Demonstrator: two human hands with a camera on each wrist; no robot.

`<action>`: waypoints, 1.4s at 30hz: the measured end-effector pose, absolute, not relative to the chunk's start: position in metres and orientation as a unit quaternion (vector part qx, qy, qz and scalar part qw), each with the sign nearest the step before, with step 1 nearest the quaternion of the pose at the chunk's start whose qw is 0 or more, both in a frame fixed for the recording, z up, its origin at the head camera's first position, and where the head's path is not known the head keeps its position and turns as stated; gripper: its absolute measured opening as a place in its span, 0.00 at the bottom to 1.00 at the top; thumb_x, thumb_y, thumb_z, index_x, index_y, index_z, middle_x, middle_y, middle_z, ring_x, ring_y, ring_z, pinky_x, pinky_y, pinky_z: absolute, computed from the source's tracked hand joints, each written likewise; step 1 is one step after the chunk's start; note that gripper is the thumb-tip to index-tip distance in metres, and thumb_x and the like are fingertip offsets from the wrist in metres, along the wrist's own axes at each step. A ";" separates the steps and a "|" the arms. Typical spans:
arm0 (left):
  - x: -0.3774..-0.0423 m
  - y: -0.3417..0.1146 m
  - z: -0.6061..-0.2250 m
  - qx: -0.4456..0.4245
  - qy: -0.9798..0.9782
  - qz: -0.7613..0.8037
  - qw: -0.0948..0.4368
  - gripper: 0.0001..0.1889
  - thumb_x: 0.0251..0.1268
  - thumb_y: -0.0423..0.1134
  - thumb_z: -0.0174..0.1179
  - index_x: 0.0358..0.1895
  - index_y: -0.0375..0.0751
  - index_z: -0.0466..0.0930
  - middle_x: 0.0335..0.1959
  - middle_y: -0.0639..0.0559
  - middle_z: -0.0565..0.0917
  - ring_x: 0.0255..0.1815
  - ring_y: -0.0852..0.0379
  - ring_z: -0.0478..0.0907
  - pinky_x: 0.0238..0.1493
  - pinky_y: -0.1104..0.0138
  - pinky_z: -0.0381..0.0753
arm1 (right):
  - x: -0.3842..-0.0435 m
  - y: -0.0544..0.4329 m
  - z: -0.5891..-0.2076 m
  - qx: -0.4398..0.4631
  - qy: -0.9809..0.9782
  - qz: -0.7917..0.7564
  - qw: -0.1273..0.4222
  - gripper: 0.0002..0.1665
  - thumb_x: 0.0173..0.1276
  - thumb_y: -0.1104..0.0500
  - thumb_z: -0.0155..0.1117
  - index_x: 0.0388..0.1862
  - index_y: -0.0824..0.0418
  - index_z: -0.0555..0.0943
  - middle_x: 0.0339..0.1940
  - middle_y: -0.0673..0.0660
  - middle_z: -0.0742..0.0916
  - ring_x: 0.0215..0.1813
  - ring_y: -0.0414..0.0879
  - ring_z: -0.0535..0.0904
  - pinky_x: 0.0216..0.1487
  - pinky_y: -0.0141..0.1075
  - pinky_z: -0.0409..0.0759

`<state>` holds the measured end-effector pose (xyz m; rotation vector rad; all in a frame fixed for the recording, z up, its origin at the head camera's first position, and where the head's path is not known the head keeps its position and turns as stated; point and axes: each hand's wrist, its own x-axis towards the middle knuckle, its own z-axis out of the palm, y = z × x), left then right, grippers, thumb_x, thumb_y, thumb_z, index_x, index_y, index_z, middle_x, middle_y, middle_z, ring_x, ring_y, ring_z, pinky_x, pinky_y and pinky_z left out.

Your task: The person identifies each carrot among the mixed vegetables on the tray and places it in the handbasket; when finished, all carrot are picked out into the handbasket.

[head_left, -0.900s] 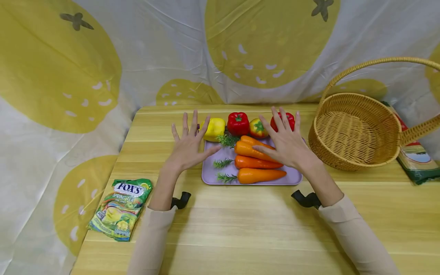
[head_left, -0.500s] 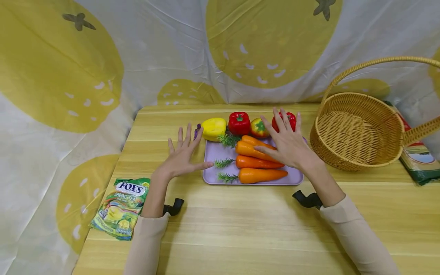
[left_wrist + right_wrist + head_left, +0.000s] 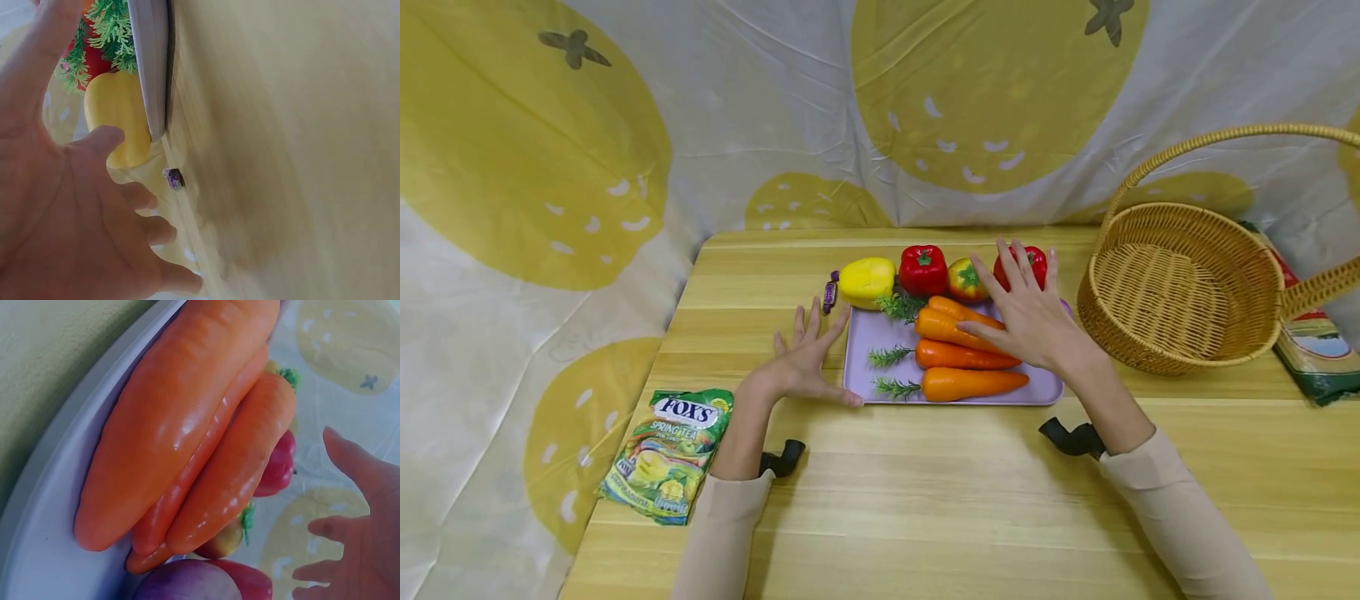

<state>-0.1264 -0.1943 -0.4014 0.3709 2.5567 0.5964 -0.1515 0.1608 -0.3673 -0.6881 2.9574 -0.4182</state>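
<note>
A lilac tray (image 3: 861, 346) holds several orange carrots (image 3: 973, 383) with green tops, a yellow bell pepper (image 3: 867, 282), red bell peppers (image 3: 922, 268) and a yellow-green one (image 3: 965, 279). My left hand (image 3: 801, 367) is at the tray's left end, fingers spread, thumb tip by the front left corner. Over the tray's right part, my right hand (image 3: 1030, 321) spreads its fingers and holds nothing, hiding part of a red pepper and the carrot tips. The right wrist view also shows something round and purple, like an onion (image 3: 187, 584). A purple-wrapped candy (image 3: 830, 293) lies beside the yellow pepper.
Right of the tray stands a wicker basket (image 3: 1180, 354) with a tall handle. Behind it lies a red and green packet (image 3: 1311, 350). A green Fox's candy bag (image 3: 666, 458) is at the left table edge. A patterned cloth (image 3: 790, 108) hangs behind.
My left hand has moved left and toward me, away from the yellow pepper, and its thumb has lowered to the tray's front corner. The candy now shows fully. My right hand has barely moved.
</note>
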 end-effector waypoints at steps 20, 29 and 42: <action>-0.126 -0.189 -0.403 0.115 0.934 0.179 0.288 0.73 0.46 0.66 0.78 0.85 0.63 0.27 0.79 0.28 0.15 0.81 0.27 0.13 0.70 0.20 0.27 | -0.153 0.162 -0.371 -0.264 0.944 -0.194 0.033 0.53 0.74 0.34 0.61 0.87 0.50 0.49 0.88 0.65 0.44 0.89 0.62 0.36 0.81 0.69 0.25; -0.129 -0.188 -0.404 0.104 0.931 0.172 0.305 0.74 0.46 0.70 0.76 0.84 0.65 0.24 0.79 0.28 0.14 0.81 0.28 0.12 0.70 0.20 0.27 | -0.153 0.153 -0.372 -0.333 0.874 -0.348 0.067 0.45 0.71 0.48 0.71 0.83 0.49 0.63 0.85 0.59 0.63 0.84 0.62 0.59 0.78 0.66 0.62; -0.131 -0.185 -0.403 0.098 0.932 0.158 0.311 0.73 0.48 0.72 0.74 0.84 0.64 0.23 0.80 0.30 0.15 0.82 0.27 0.14 0.71 0.20 0.28 | -0.151 0.138 -0.383 -0.324 0.886 -0.327 0.057 0.36 0.70 0.53 0.73 0.75 0.53 0.75 0.57 0.58 0.81 0.56 0.51 0.77 0.53 0.44 0.78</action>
